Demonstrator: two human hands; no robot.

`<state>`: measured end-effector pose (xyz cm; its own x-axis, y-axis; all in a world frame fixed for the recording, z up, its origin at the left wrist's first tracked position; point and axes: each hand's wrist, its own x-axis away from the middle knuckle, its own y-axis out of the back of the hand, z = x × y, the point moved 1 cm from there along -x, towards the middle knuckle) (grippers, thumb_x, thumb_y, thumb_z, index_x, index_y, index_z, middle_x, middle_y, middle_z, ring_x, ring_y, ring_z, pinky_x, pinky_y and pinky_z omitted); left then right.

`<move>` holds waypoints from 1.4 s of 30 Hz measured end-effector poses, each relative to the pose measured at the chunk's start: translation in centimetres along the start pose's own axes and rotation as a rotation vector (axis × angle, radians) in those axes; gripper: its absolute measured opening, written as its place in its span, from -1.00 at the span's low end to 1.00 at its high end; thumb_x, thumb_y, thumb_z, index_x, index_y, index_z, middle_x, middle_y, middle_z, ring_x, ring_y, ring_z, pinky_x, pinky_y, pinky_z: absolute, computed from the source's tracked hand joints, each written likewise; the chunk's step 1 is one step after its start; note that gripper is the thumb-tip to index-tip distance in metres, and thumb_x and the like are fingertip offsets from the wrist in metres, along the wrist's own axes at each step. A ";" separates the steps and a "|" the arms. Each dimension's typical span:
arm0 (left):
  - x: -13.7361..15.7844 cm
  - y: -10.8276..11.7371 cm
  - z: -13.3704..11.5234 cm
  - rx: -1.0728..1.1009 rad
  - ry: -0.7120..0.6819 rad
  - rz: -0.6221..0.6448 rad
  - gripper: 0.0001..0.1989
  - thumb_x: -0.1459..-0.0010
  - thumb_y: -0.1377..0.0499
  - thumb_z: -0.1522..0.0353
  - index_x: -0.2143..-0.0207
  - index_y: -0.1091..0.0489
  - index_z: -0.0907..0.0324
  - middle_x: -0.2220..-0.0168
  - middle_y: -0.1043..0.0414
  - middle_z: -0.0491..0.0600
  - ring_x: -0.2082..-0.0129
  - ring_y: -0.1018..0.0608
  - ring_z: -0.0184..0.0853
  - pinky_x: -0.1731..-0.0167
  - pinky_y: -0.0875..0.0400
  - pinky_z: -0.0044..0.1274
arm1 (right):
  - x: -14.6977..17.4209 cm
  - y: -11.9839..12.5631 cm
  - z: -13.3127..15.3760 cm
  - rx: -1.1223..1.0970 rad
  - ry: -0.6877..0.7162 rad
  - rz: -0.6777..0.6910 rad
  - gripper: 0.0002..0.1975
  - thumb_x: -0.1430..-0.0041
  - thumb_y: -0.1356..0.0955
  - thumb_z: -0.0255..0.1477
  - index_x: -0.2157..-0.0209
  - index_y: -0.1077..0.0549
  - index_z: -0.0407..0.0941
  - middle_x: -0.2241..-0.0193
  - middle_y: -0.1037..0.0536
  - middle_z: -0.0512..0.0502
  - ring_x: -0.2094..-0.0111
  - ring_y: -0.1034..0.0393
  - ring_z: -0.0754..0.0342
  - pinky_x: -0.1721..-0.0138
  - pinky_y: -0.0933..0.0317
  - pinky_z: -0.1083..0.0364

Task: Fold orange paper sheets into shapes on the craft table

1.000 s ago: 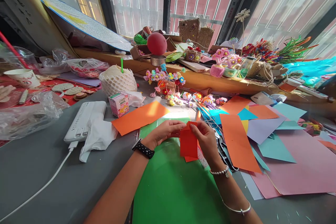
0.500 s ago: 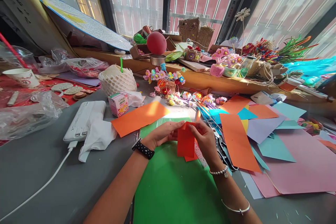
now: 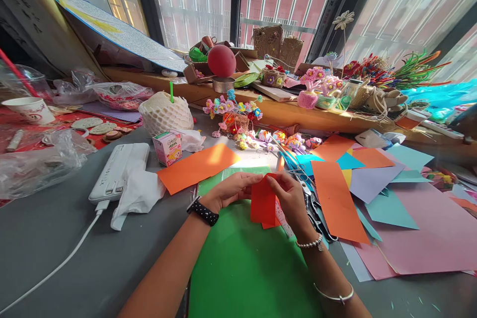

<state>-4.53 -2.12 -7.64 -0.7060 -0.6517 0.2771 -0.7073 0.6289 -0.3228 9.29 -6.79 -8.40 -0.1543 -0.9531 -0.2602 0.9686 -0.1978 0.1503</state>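
Observation:
Between my two hands hangs a small orange-red piece of paper, gripped along its upper edge. My left hand pinches its top left corner, and my right hand pinches the top right with thumb and forefinger. A second layer of orange paper pokes out under its lower end. Beneath lies a green mat. Beside my right hand are scissors and a white strip with small pink marks, both partly hidden by that hand.
Orange sheets lie left and right of my hands. Coloured paper covers the right side. A white power bank with a cable, a small box and a wrapped coconut stand left. Crocheted flowers sit behind.
The fold or flap at the top of the orange paper shows less now, with my right fingertips closer over the top edge. Otherwise both hands stay nearly in place.

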 end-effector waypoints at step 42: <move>-0.3 0.0 0.3 -0.022 -0.040 -0.152 -0.69 0.18 -0.24 0.17 0.51 -0.45 0.27 0.52 -0.48 -0.03 0.48 -0.46 -0.35 0.37 -0.31 -0.53 | 0.0 -0.4 -0.4 -0.023 -0.082 -0.011 -0.76 0.03 -0.29 -0.24 0.48 -0.42 -0.14 0.56 -0.44 -0.02 0.51 -0.28 0.11 0.52 -0.15 0.16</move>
<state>-4.35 -2.09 -8.04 -0.5892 -0.7561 0.2849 -0.8067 0.5306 -0.2601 8.97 -6.63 -8.83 -0.1790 -0.9667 -0.1827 0.9709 -0.2037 0.1262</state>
